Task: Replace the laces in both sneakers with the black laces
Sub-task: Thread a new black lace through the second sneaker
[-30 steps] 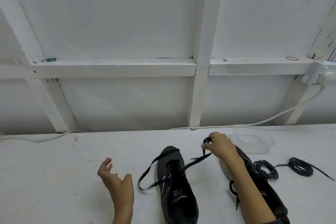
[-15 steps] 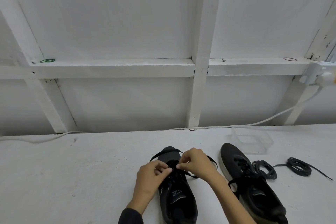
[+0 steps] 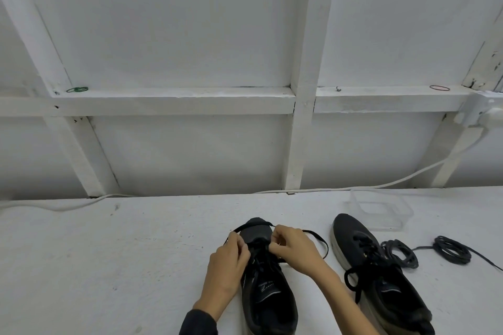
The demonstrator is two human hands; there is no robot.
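Vs 1 s ago, L hand [image 3: 228,261] has left the table [image 3: 122,266] and R hand [image 3: 295,253] has come off the right sneaker [image 3: 386,288]. As 0.5 s ago, both have fingers curled, pinching the black lace [image 3: 324,241] at the front eyelets of the left sneaker [image 3: 272,299], w/ lace ends looping out round its toe. Right sneaker is laced, just beside coiled laces [image 3: 409,260] & near a clear tub [image 3: 402,215]; white print on left sneaker's insole is too small to read.
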